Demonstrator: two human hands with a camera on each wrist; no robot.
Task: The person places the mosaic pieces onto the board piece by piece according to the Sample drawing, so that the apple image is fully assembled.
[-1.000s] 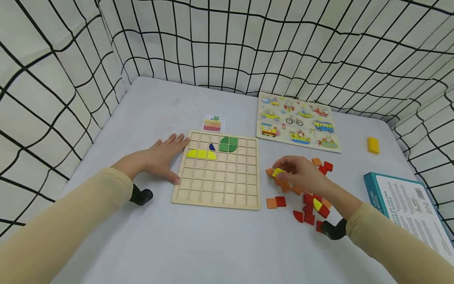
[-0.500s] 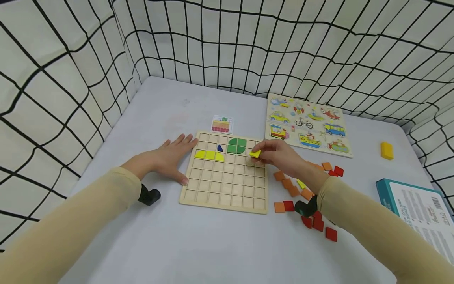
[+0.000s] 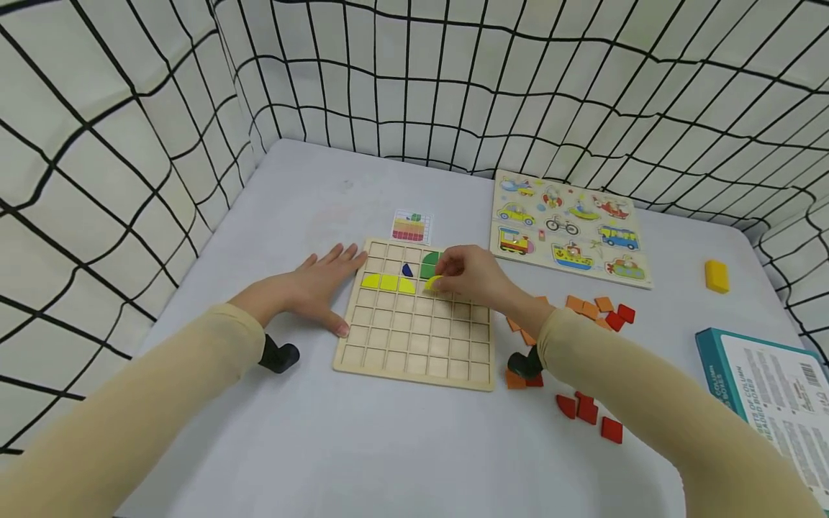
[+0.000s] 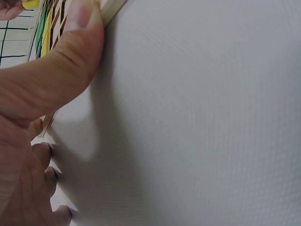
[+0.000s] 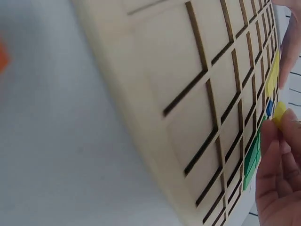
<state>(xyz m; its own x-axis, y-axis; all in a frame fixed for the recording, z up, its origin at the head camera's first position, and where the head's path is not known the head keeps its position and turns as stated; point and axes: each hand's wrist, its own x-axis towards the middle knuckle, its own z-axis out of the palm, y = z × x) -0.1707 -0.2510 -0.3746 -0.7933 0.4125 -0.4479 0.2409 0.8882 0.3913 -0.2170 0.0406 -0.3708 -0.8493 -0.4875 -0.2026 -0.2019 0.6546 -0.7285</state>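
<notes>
A: Item one, the right hand (image 3: 476, 273)?
B: Thumb and fingertips are pinching together, nearly closed, holding one yellow piece (image 3: 432, 283), curved edge showing.
A: The left hand (image 3: 314, 288)?
B: Fingers are lying spread and fairly straight, gripping nothing; the thumb is touching the left edge of the grid board (image 3: 419, 344).
A: Location of the yellow piece?
B: It is sitting in the pinch over the grid board, just below the green pieces (image 3: 430, 265), right of the yellow row (image 3: 388, 283). Whether it is touching wood, I cannot tell.
A: Step in hand?
B: Placing, by my judgement: the person is extending the yellow row. The next move is probably calling for turning the curve the right way, squaring straight edges to the ridges, then releasing.
A: Also on the grid?
B: A dark blue piece (image 3: 406, 270) is lying just left of the green.
A: Outlying stock?
B: A pattern card (image 3: 411, 226) is lying beyond the far edge; orange pieces (image 3: 576, 304) and red pieces (image 3: 587, 412) are lying to the right, some partly hidden by the right arm (image 3: 615, 367). A picture puzzle (image 3: 570, 248) is resting farther back.
</notes>
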